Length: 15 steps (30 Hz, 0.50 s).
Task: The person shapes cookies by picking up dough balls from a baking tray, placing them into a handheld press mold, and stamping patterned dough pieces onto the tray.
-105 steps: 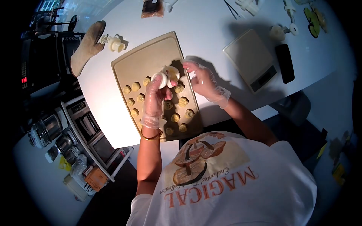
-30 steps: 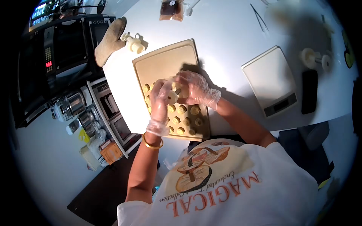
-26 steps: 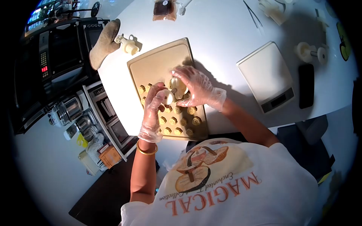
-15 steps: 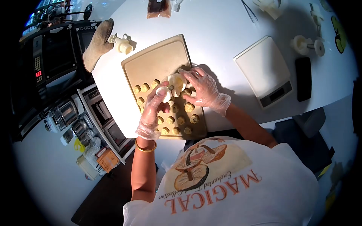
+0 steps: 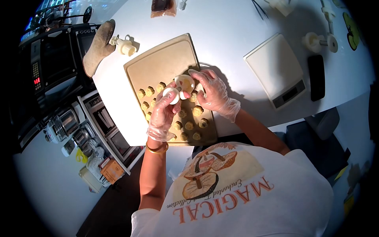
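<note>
My left hand [image 5: 161, 114], in a clear glove, is closed around a white plunger mould [image 5: 171, 96], with the thumb at its round knob. The mould's round end [image 5: 184, 83] is turned upward and has something pale yellow inside. My right hand [image 5: 215, 93], also gloved, is beside that end, its thumb and fingers apart and nothing clearly between them. Whether its fingertips touch the mould cannot be made out. Beneath both hands lies a tan tray [image 5: 158, 59] bearing several small yellow shaped pieces [image 5: 197, 110] in rows.
Right of the tray are a white scale [image 5: 274, 67], a black phone-like object [image 5: 316, 78] and another plunger part [image 5: 314, 42]. An oven mitt [image 5: 98, 49] and a cream mould piece [image 5: 126, 47] lie at the upper left. A dark packet [image 5: 163, 7] sits at the top.
The mould's knob has come closer to its round end in my left hand. My right hand's fingers have shifted slightly around the mould. The whole view has moved a little.
</note>
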Each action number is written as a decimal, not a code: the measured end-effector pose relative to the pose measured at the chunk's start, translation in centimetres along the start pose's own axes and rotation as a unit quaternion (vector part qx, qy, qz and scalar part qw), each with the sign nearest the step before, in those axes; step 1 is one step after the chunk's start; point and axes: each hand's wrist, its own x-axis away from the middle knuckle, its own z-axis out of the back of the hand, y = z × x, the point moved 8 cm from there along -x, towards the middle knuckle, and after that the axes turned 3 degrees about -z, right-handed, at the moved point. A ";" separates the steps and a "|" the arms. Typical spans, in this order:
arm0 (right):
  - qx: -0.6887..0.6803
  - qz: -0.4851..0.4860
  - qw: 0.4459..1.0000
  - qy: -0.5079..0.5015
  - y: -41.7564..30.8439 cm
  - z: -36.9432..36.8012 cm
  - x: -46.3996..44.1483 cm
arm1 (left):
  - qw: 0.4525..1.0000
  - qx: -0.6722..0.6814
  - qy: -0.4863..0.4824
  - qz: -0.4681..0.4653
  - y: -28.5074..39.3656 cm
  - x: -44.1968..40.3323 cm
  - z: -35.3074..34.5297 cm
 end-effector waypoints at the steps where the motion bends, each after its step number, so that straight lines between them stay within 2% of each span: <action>1: 0.001 -0.001 1.000 0.001 0.0 0.1 0.1 | 1.000 0.000 -0.001 0.001 -0.1 0.0 0.0; 13: -0.006 -0.012 1.000 0.022 -0.1 1.5 0.8 | 0.997 -0.049 0.053 0.000 0.9 0.7 0.2; 15: -0.007 -0.053 0.999 0.010 0.3 1.2 1.4 | 0.998 -0.011 0.034 -0.050 2.6 1.8 -0.1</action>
